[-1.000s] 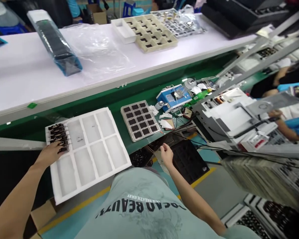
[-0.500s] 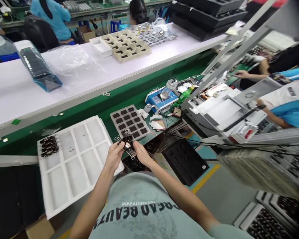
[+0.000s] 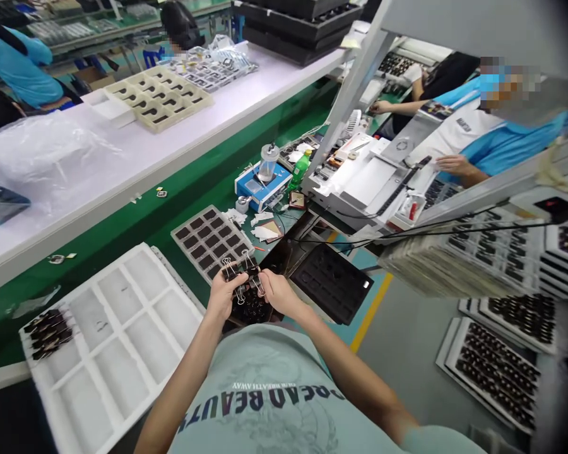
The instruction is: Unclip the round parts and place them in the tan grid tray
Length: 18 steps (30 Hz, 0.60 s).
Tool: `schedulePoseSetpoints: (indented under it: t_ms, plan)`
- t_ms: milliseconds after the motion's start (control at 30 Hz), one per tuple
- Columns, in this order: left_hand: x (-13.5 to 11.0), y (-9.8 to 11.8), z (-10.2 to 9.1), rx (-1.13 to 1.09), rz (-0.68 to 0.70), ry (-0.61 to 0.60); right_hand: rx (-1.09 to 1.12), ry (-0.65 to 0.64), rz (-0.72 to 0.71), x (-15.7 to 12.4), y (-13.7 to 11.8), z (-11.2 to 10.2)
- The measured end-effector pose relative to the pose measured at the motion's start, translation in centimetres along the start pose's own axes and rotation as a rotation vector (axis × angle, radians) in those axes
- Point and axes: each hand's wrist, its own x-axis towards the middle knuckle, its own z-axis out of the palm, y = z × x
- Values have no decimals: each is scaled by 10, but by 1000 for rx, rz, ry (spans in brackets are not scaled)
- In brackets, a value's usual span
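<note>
Close to my body, my left hand (image 3: pixel 221 295) grips a small dark piece with several black binder clips (image 3: pixel 240 275) on it, their silver wire handles sticking out. My right hand (image 3: pixel 278 294) pinches a clip at the right end of this cluster, fingers closed; the exact grip is partly hidden. What the clips clamp is too small to make out. Beneath my hands lies a dark heap of loose binder clips (image 3: pixel 250 310). Just beyond them is a compartment tray (image 3: pixel 176 234) of dark square parts. A white foam tray (image 3: pixel 116 320) stands left, with clipped dark pieces (image 3: pixel 47 334) in one corner compartment.
A blue device (image 3: pixel 277 192) with a clear jar and a green bottle (image 3: pixel 301 169) stand ahead. A black tray (image 3: pixel 332 284) sits right of my hands. Cables and a slanted metal post (image 3: pixel 345 107) cross the right side, where co-workers (image 3: pixel 468 151) sit.
The view has turned right, so the bench and trays appear shifted left. My hands still hold the clip cluster, with my right hand now at its right end. A co-worker's hand has moved.
</note>
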Motion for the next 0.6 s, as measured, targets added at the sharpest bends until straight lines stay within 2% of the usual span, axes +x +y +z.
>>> schedulePoseSetpoints:
  t_ms: [100,300,433,600]
  plan:
    - [2,0,5,28,5,-26,8,-9,-9,-3,5,-8]
    - [10,-9,6,37,-8,8,304,-129,27,-8,13,-1]
    - [16,-14,1,15,-35,5,364,-147,141,-15,19,1]
    - [21,-22,-3,-70,-26,27,537,-242,264,-20,33,8]
